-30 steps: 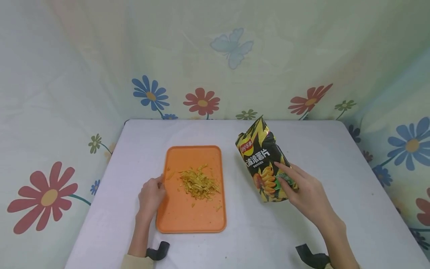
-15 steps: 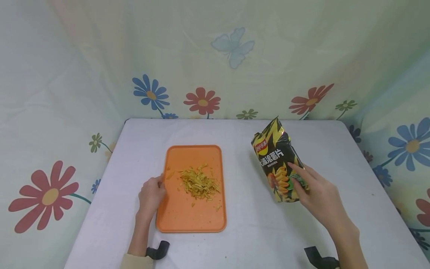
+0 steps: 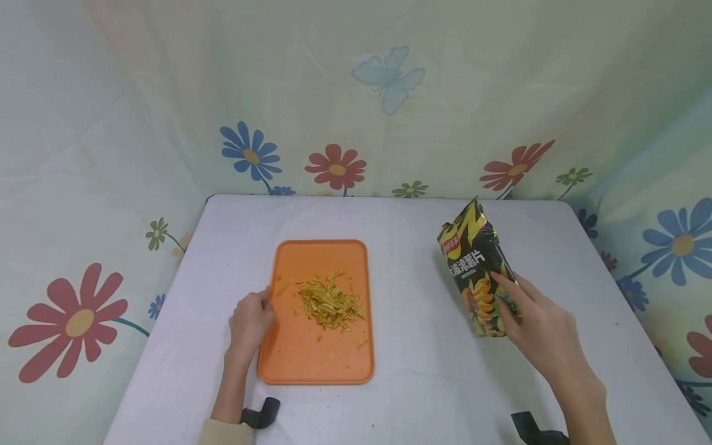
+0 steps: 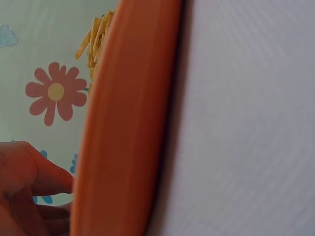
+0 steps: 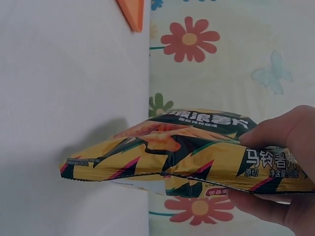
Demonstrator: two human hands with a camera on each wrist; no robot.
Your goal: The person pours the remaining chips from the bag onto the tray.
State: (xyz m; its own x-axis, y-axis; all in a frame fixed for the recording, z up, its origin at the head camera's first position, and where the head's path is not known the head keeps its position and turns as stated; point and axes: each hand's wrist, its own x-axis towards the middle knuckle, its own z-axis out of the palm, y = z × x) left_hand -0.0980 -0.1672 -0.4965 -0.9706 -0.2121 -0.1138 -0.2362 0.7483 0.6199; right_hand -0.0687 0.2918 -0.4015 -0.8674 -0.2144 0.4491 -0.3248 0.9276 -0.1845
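An orange tray point(image 3: 317, 364) lies left of the table's middle, with a heap of thin yellow strips, like broken chips point(image 3: 330, 303), on it. At the tray's left edge, my left hand point(image 3: 251, 318) pinches the rim; the left wrist view shows the thumb point(image 4: 54, 177) against it. To the right, my right hand point(image 3: 542, 327) holds a black and yellow potato chip bag point(image 3: 464, 259) by its right side, thumb on the printed front. The bag tilts, its crumpled top toward the back. In the right wrist view, fingers point(image 5: 266, 204) support the bag's underside.
A white-covered table point(image 3: 411, 395) carries these things. Behind and beside it hangs a flower-print curtain point(image 3: 445, 93). Black straps point(image 3: 261, 414) show at both wrists. A few crumbs lie on the cloth near the front.
My right hand has carried the chip bag to the right, away from the tray, and slightly down in the view. The left hand and the tray stay in place.
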